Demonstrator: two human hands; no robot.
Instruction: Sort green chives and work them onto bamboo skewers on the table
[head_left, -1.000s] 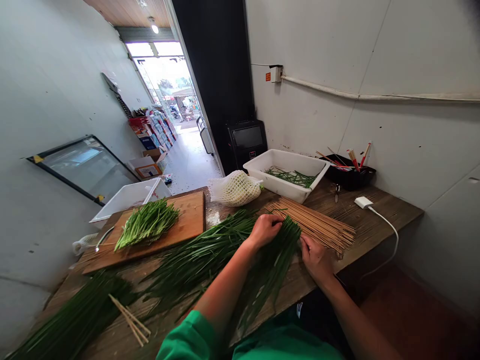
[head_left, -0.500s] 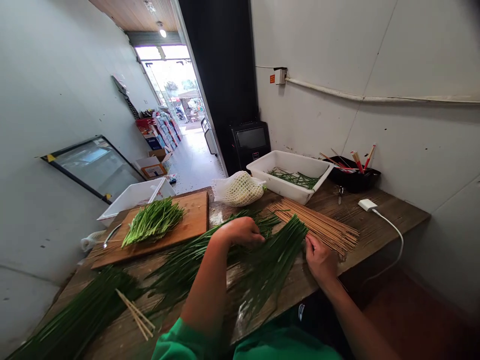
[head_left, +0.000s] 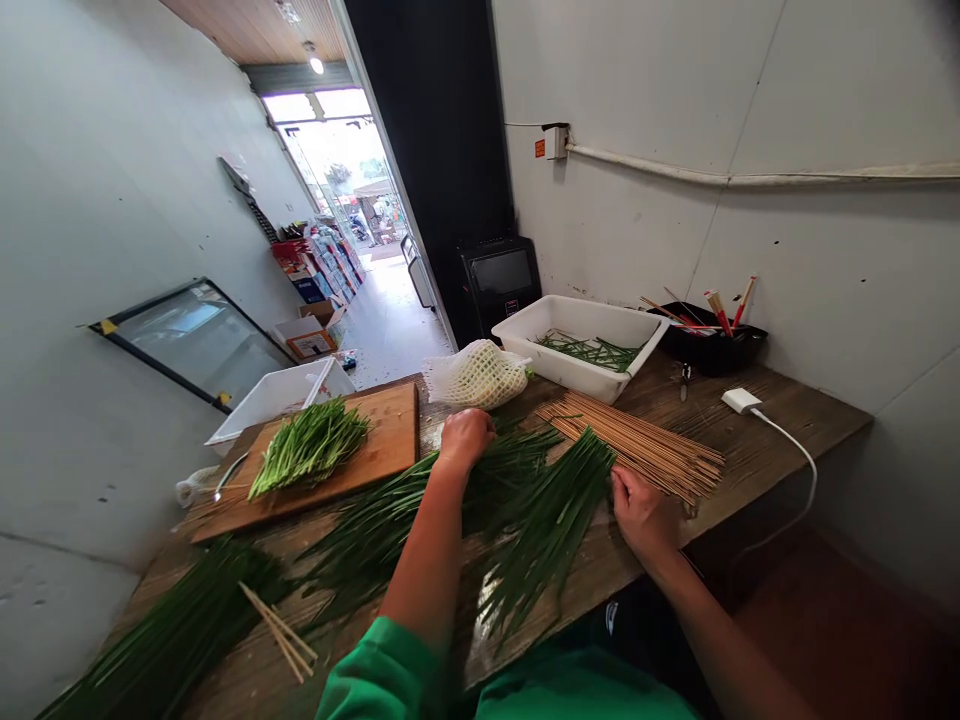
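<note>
The left hand [head_left: 466, 437] lay curled on long, flat, dark-green chive leaves [head_left: 544, 515]; I could not tell whether it pinched any. The right hand [head_left: 643, 510], loosely spread, touched their fanned ends. Thin bamboo skewers [head_left: 652, 455] lay just beyond it, with perhaps a little bare wooden table [head_left: 772, 440] farther right.

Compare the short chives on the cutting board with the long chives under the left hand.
The short chives on the cutting board are lighter green with pale ends; the long chives are dark green. The short chives form one compact heap; the long chives fan out across the table. The left hand rests on the long chives; no hand touches the short chives. Both lie flat, blades roughly aligned.
</note>
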